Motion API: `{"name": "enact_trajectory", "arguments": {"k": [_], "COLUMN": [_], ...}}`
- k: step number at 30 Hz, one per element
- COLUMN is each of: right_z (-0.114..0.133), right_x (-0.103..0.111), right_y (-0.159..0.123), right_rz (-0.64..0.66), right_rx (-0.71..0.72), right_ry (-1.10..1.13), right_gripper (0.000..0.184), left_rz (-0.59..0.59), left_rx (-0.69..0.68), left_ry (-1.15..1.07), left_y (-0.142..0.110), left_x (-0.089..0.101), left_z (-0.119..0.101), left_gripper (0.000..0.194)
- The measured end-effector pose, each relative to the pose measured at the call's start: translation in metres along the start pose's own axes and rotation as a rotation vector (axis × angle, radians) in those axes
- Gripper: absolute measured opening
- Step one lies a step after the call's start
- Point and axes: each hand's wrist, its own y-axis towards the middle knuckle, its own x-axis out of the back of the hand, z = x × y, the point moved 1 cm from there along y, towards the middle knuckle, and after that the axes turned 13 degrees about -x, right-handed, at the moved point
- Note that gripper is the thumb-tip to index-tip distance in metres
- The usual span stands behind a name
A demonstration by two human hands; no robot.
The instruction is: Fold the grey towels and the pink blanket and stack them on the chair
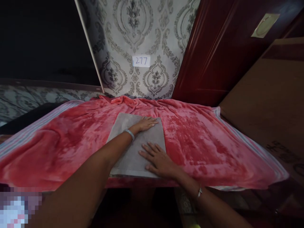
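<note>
"Grey rectangular flat cloth point(136, 139): where was it?"

"Spread on the red-pink plush blanket point(194, 139)."

"And the hands?"

"Left hand point(147, 123) and right hand point(158, 160) both lay open, palms down, upon it."

Before me: red-pink blanket point(194, 136), striped edge; plain grey cloth point(140, 142).
Wallpaper point(133, 41), pale, dark-grey damask medallions; door point(201, 57), deep red-brown.

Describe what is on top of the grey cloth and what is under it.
Both the left hand and right hand lie on the grey cloth. The pink blanket extends around it, apparently underneath; anything between them is covered.
</note>
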Motion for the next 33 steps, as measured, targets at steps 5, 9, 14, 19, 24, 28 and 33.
{"name": "enact_trajectory", "arguments": {"k": [5, 9, 14, 19, 24, 28, 33], "right_z": [0.032, 0.038, 0.039, 0.042, 0.047, 0.051, 0.072], "right_x": [-0.011, 0.003, 0.022, 0.028, 0.011, -0.003, -0.009], "right_y": [-0.042, -0.041, 0.005, 0.097, 0.157, 0.157, 0.130], "right_rz": [0.036, 0.107, 0.036, -0.031, -0.024, -0.010, 0.119], "right_rx": [0.035, 0.010, 0.072, 0.143, 0.071, 0.060, 0.171], "right_ry": [0.081, 0.146, 0.108, 0.020, -0.076, -0.134, -0.094], "right_gripper": [0.073, 0.062, 0.059, 0.061, 0.064, 0.067, 0.070], "left_rz": [-0.021, -0.069, -0.122, -0.150, -0.183, -0.272, -0.323], "left_rx": [0.001, -0.078, -0.049, 0.125, 0.153, 0.109, 0.105], "left_ry": [0.055, 0.027, 0.000, 0.074, 0.035, -0.002, -0.032], "left_y": [-0.002, -0.015, -0.068, -0.133, -0.150, -0.146, -0.148], "left_x": [-0.002, 0.001, 0.019, 0.031, 0.009, -0.009, -0.014], "left_z": [-0.010, -0.013, 0.021, 0.076, 0.109, 0.119, 0.118], "left_gripper": [0.056, 0.057, 0.062, 0.059, 0.059, 0.059, 0.059]}}
